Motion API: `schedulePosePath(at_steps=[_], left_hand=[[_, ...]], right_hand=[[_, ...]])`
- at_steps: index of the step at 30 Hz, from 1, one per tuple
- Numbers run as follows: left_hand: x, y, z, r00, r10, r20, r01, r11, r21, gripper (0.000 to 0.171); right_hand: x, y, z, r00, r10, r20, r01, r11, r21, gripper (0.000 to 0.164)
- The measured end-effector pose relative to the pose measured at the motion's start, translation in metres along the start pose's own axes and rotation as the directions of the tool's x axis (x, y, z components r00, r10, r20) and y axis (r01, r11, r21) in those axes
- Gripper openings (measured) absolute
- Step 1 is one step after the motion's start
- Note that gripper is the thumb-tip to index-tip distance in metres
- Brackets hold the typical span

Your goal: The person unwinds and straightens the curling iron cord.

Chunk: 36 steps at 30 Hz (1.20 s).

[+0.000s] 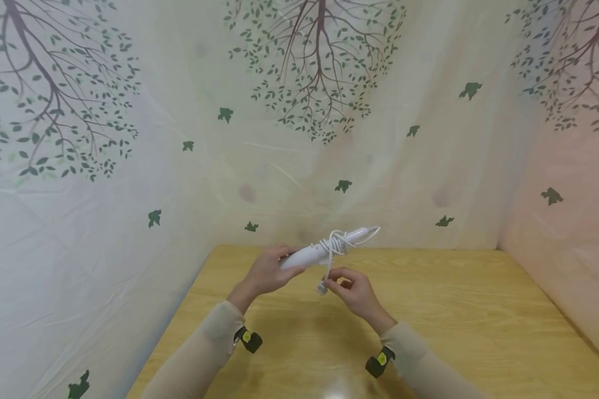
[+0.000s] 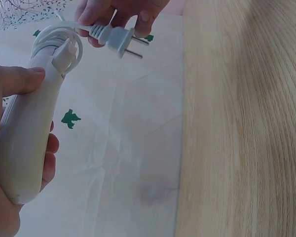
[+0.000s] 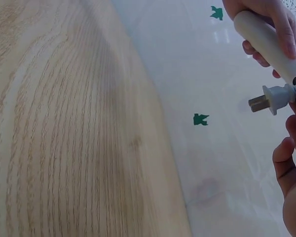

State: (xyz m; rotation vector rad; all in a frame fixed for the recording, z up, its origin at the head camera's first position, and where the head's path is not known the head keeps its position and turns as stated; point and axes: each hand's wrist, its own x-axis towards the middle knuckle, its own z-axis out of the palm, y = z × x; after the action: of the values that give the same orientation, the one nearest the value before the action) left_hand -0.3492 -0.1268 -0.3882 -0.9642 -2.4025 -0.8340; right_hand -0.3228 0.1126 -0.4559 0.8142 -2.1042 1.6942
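Note:
My left hand (image 1: 265, 272) grips the thick end of a white wand-shaped electric appliance (image 1: 303, 257), its thumb lying along the body in the left wrist view. The appliance is held up over the table, its narrower end tilted up and to the right. A thin white cord (image 1: 335, 242) is wound several times round its narrower part, with a loop sticking out past the tip. Just below, my right hand (image 1: 354, 292) pinches the cord's free end beside the two-pin plug (image 2: 119, 40). The plug's metal prongs (image 3: 259, 103) point away from the right fingers.
The wooden table (image 1: 454, 305) lies under both hands. Pale cloth walls (image 1: 289, 166) printed with trees and green leaves stand behind it and at both sides. A small black camera (image 1: 249, 339) is strapped to the left wrist, another black camera (image 1: 378, 363) to the right.

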Motion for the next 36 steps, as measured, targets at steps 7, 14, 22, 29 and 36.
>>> schedulePosePath(at_steps=[7, 14, 22, 29, 36], left_hand=[[-0.002, -0.004, -0.002, 1.0, -0.021, 0.007, 0.021, 1.0, 0.011, 0.042], [-0.008, -0.012, -0.003, 1.0, -0.025, 0.005, 0.025, 0.999, 0.034, 0.04], [-0.015, -0.014, 0.001, 1.0, -0.019, 0.021, 0.018, 0.997, 0.069, 0.038], [-0.021, -0.013, 0.004, 1.0, -0.008, 0.026, 0.007, 0.998, 0.057, 0.037], [-0.022, -0.011, 0.005, 0.999, 0.02, 0.04, -0.022, 0.999, 0.039, 0.038]], right_hand=[[-0.007, -0.029, -0.011, 0.988, -0.132, -0.081, 0.124, 0.987, -0.103, 0.011], [0.001, -0.025, -0.039, 0.897, -0.412, -0.162, 0.334, 0.869, -0.365, 0.022], [0.018, -0.033, -0.076, 0.814, -0.547, -0.193, 0.412, 0.78, -0.472, 0.022], [0.029, -0.049, -0.106, 0.832, -0.52, -0.191, 0.356, 0.766, -0.535, 0.016], [0.04, -0.047, -0.126, 0.824, -0.508, -0.249, 0.312, 0.776, -0.548, 0.011]])
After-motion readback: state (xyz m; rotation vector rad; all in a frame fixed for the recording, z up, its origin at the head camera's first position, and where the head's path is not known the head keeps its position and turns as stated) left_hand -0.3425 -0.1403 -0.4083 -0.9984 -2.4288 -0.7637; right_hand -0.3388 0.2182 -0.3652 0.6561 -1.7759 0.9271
